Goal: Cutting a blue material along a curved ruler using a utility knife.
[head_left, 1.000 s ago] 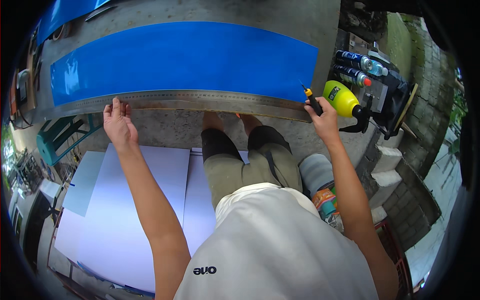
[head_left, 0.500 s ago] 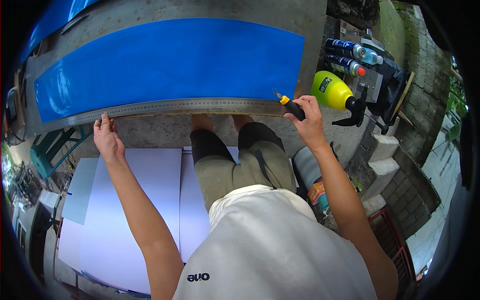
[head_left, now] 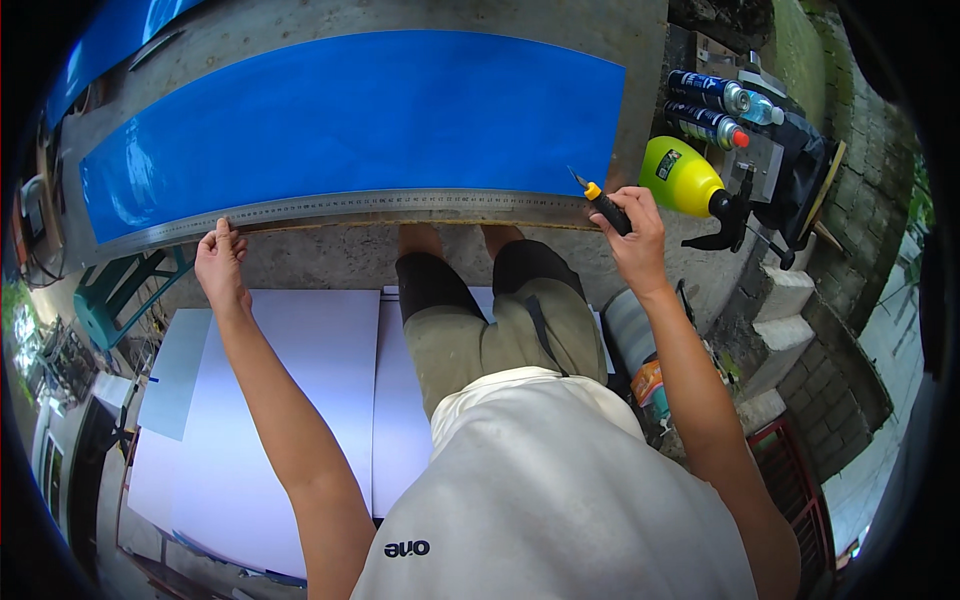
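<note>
A long blue sheet (head_left: 360, 115) lies on a grey worktop (head_left: 330, 28). Along its near edge runs a metal ruler (head_left: 400, 203), close to the worktop's front rim. My left hand (head_left: 222, 265) grips the ruler toward its left part, thumb on top and fingers curled below the rim. Near the ruler's right end, my right hand (head_left: 638, 238) is closed around a black and yellow utility knife (head_left: 611, 212). Its blade points up and left over the sheet's lower right corner, and I cannot tell whether the tip touches the sheet.
To the right stand a lime-green spray bottle (head_left: 682, 178), two spray cans (head_left: 705, 92) and a clear plastic bottle (head_left: 763, 108). Pale panels (head_left: 290, 400) lie behind me on the left, near a green stool (head_left: 112, 305). Another blue sheet (head_left: 110, 45) rests at the far left.
The whole scene has shifted slightly to the right in the picture. Both hands keep nearly the same places on the ruler and over the sheet; my left fingers look a little more curled.
</note>
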The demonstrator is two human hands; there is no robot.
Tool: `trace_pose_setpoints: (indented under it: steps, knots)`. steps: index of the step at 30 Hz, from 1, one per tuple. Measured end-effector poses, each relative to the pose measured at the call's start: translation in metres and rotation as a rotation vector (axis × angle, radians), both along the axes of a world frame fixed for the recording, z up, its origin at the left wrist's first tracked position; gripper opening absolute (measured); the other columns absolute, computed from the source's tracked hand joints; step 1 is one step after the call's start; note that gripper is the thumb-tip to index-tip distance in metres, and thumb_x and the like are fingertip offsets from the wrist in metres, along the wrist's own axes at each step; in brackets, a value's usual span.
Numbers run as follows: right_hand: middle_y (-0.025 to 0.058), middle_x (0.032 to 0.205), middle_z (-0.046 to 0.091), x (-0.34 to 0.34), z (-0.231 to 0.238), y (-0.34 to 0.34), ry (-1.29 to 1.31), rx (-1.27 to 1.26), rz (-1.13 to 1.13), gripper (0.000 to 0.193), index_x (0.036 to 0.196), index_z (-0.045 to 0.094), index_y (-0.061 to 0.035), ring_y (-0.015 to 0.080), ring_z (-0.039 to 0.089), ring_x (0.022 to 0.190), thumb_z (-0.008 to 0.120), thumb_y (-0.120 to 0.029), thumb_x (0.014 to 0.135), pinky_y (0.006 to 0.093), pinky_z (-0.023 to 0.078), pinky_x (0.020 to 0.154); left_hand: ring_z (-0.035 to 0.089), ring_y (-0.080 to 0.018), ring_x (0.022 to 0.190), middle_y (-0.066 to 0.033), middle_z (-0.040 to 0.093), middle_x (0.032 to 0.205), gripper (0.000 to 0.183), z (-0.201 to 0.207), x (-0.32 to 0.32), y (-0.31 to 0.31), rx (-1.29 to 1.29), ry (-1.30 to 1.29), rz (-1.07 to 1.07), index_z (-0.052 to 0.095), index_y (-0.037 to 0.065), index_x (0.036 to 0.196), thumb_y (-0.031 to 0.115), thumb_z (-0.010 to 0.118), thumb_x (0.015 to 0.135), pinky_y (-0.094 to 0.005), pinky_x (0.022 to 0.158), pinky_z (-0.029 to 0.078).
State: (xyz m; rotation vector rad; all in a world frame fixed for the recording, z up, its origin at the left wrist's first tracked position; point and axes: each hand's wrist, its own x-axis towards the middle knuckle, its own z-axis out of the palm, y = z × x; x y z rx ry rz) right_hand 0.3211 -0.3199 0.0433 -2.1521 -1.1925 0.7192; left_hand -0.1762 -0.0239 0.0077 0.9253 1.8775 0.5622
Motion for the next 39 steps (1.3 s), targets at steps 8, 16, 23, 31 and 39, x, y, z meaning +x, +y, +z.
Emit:
trace_pose_setpoints:
  steps: [8, 16, 23, 31, 39]
  knots:
    - [0.0117, 0.104, 0.063, 0.000, 0.000, 0.000, -0.010, -0.016, -0.012, 0.029, 0.104, 0.070, -0.0021, 0.0288, 0.067, 0.091, 0.086, -0.001, 0.080, 0.0369, 0.054, 0.077, 0.058, -0.0328, 0.128, -0.0202, 0.059, 0.136, 0.062, 0.005, 0.015, -0.028, 0.365, 0.717, -0.295, 0.056, -0.001, 0.136, 0.044, 0.076, 0.098, -0.0436, 0.107, 0.049]
    - [0.0115, 0.106, 0.064, 0.000, -0.002, 0.002, -0.026, -0.018, 0.003, 0.028, 0.104, 0.069, -0.0017, 0.0281, 0.066, 0.091, 0.086, -0.003, 0.082, 0.0364, 0.055, 0.077, 0.030, -0.0393, 0.155, -0.0219, 0.029, 0.168, 0.086, 0.002, 0.029, -0.047, 0.408, 0.701, -0.491, 0.041, 0.006, 0.159, 0.054, 0.075, 0.095, -0.0515, 0.125, 0.031]
    - [0.0111, 0.106, 0.063, 0.001, -0.001, 0.001, -0.021, -0.023, 0.009, 0.028, 0.104, 0.069, -0.0012, 0.0260, 0.065, 0.089, 0.086, -0.003, 0.082, 0.0344, 0.055, 0.075, 0.029, -0.0389, 0.154, -0.0206, 0.030, 0.165, 0.088, 0.006, 0.029, -0.046, 0.400, 0.695, -0.487, 0.044, 0.010, 0.158, 0.055, 0.078, 0.092, -0.0527, 0.124, 0.032]
    - [0.0107, 0.104, 0.063, 0.001, 0.000, 0.002, -0.029, -0.019, 0.014, 0.029, 0.104, 0.069, -0.0006, 0.0251, 0.065, 0.088, 0.087, -0.004, 0.082, 0.0336, 0.054, 0.074, 0.033, -0.0396, 0.152, -0.0210, 0.030, 0.163, 0.085, 0.003, 0.027, -0.043, 0.408, 0.656, -0.470, 0.047, 0.014, 0.157, 0.052, 0.081, 0.089, -0.0525, 0.123, 0.033]
    - [0.0107, 0.105, 0.063, -0.002, -0.001, 0.005, -0.015, -0.001, 0.017, 0.028, 0.103, 0.069, -0.0002, 0.0243, 0.064, 0.088, 0.086, -0.005, 0.083, 0.0328, 0.052, 0.077, 0.030, -0.0432, 0.151, -0.0223, 0.027, 0.162, 0.074, 0.004, 0.005, -0.031, 0.491, 0.702, -0.490, 0.051, 0.019, 0.155, 0.053, 0.076, 0.094, -0.0564, 0.120, 0.035]
